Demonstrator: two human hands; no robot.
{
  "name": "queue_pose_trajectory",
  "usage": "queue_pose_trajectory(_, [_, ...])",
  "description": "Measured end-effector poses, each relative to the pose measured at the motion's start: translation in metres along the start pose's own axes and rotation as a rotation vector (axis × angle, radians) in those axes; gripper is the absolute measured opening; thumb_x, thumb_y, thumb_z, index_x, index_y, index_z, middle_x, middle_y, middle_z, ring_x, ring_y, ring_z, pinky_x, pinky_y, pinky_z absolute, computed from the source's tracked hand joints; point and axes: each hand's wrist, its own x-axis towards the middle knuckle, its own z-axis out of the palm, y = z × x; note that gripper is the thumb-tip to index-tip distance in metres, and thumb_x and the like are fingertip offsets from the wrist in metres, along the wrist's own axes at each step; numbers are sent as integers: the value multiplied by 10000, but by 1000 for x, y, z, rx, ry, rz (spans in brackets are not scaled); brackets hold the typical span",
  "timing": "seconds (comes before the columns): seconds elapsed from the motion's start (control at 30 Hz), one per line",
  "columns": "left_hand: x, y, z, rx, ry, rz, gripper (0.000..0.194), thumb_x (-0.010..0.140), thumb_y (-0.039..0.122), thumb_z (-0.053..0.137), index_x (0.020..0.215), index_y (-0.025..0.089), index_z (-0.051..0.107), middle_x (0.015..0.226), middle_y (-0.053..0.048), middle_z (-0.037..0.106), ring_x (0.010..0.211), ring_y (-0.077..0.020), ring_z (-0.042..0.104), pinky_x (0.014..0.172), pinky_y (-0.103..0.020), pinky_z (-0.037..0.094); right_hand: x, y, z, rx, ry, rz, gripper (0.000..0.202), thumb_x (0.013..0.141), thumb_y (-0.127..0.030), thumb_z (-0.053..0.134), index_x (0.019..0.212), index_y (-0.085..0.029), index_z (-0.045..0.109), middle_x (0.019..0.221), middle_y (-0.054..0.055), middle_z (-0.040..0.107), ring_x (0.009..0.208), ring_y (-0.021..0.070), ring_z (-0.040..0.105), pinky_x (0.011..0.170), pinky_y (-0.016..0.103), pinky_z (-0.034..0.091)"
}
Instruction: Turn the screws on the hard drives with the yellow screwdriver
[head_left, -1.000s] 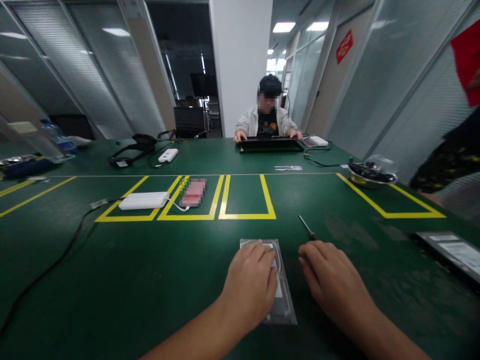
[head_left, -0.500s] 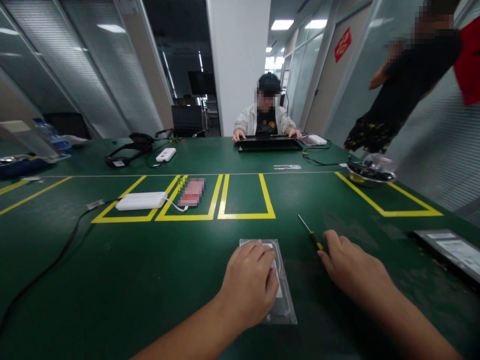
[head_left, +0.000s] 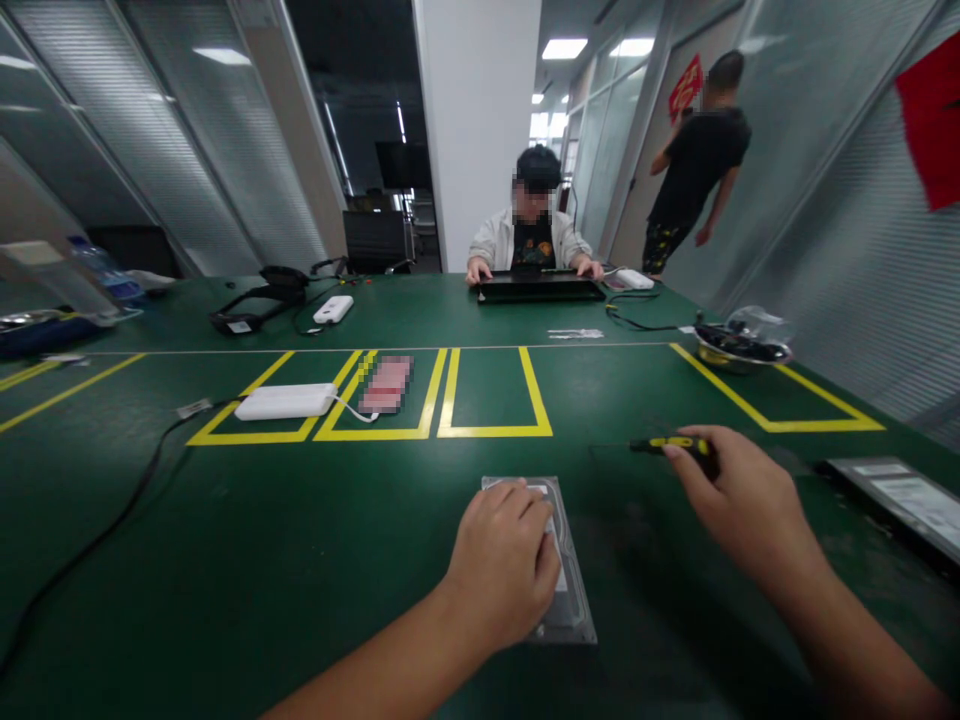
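A flat silver hard drive lies on the green table in front of me, its long side pointing away. My left hand is closed over its left part, fingers curled on the top, so much of the drive is hidden. To the right of it, my right hand grips a screwdriver by its black and yellow handle. The thin shaft points left, beyond the drive's far right corner and apart from it. My palm covers the handle's end.
At right lies another drive-like metal unit with a white label. Farther off are a metal bowl, a white power bank and a phone among yellow tape. A seated person handles a black panel; another person stands behind.
My right hand has moved up and right, and the screwdriver has swung from slanting to nearly level, pointing left. The left hand stays on the hard drive. The standing person has moved farther away.
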Motion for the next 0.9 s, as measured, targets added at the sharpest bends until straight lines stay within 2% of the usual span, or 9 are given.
queue_pose_trajectory(0.07, [0,0,0,3,-1,3,273,895,216,519,1124,194,664,1188,-75,665,1140,-267,562,1041,-477,420,4,-5,-11,266,95,83,392,833,-512,582,994,-160,649,784,67,630,677,216,587,613,337,452])
queue_pose_trajectory(0.17, [1,0,0,8,-9,4,274,893,213,519,1125,190,663,1187,-76,665,1135,-266,563,1031,-473,424,9,-16,-23,601,151,171,437,806,-573,629,972,-171,672,673,29,594,578,175,545,511,279,407])
queue_pose_trajectory(0.23, [1,0,0,10,-10,4,277,892,212,520,1129,187,662,1186,-77,666,1133,-265,565,1029,-474,425,13,-24,-27,700,179,163,419,854,-563,600,1036,-190,659,675,11,585,577,152,538,506,259,416])
queue_pose_trajectory(0.37, [1,0,1,17,-17,0,279,895,222,521,1134,184,659,1194,-74,664,1141,-264,561,1038,-479,418,24,-42,-25,845,253,47,376,907,-478,593,1175,-215,609,793,16,627,596,122,544,518,241,445])
queue_pose_trajectory(0.53, [1,-1,1,17,-23,-1,278,899,220,514,1133,179,658,1202,-70,660,1157,-260,551,1053,-478,404,32,-62,-12,804,333,-92,370,909,-404,617,1214,-199,579,911,36,646,684,125,608,585,251,513])
queue_pose_trajectory(0.77, [1,-1,1,7,-16,5,261,889,199,518,1108,177,659,1181,-75,663,1144,-267,554,1040,-482,412,31,-76,18,748,261,-198,291,923,-355,601,1168,-198,591,827,-6,627,646,100,597,606,241,497])
queue_pose_trajectory(0.9, [2,-2,2,7,-14,5,246,885,197,519,1086,180,659,1180,-71,663,1138,-268,556,1031,-483,416,30,-77,25,710,227,-213,286,929,-352,593,1172,-203,588,771,-23,600,619,97,586,589,238,475])
